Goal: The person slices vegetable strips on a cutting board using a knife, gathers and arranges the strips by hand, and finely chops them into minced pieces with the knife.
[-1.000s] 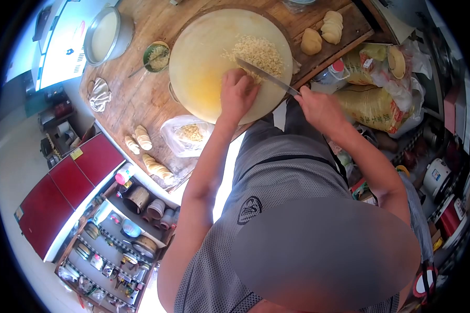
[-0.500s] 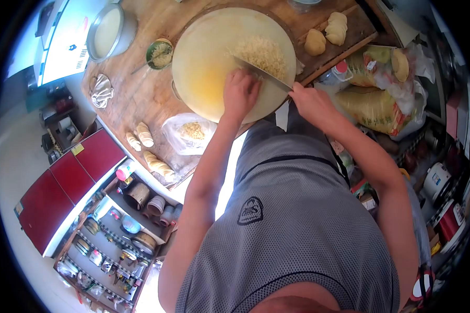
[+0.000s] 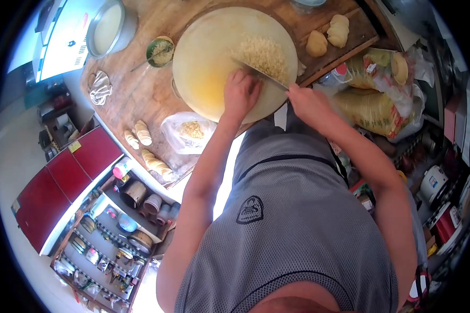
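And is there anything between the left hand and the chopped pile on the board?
Yes: the knife, gripped by the right hand, slants between the left hand and the chopped pile on the round board. Nothing else visible stands there.

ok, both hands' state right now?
Left hand: curled over the round chopping board, beside the kitchen knife; can't tell whether it grips anything.
Right hand: closed, holding the kitchen knife.

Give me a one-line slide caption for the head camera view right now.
At a round board, the right hand holds a knife beside a chopped pile, the left hand close by.
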The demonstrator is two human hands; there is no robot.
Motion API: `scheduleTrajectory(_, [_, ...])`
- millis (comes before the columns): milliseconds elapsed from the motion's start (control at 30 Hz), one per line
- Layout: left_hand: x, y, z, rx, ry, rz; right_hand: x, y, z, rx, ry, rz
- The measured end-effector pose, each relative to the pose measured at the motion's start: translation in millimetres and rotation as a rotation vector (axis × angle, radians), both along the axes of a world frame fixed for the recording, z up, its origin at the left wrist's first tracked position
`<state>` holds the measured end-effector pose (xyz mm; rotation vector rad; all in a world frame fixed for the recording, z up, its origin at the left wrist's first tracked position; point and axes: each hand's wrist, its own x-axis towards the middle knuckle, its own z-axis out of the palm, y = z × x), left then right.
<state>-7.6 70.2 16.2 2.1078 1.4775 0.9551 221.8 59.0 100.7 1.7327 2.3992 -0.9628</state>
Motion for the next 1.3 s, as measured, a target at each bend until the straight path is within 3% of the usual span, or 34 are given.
scheduleTrajectory(267, [1,3,2,0.054,-0.031,0.010,24,-7,-5,0.015,0.012,0.014])
scheduleTrajectory(433, [1,2,0,0.064,-0.044,0.013,26,-8,25,0.030,-0.012,0.019])
scheduleTrajectory(767, [2,1,0,0.057,-0.033,0.019,6,0,-5,0.018,0.030,-0.001])
scheduleTrajectory(1033, [1,1,2,0.050,-0.049,0.021,19,-4,28,0.005,-0.006,0.042])
scheduleTrajectory(1300, [3,4,3,0.071,-0.041,0.012,7,1,-8,0.075,0.042,0.020])
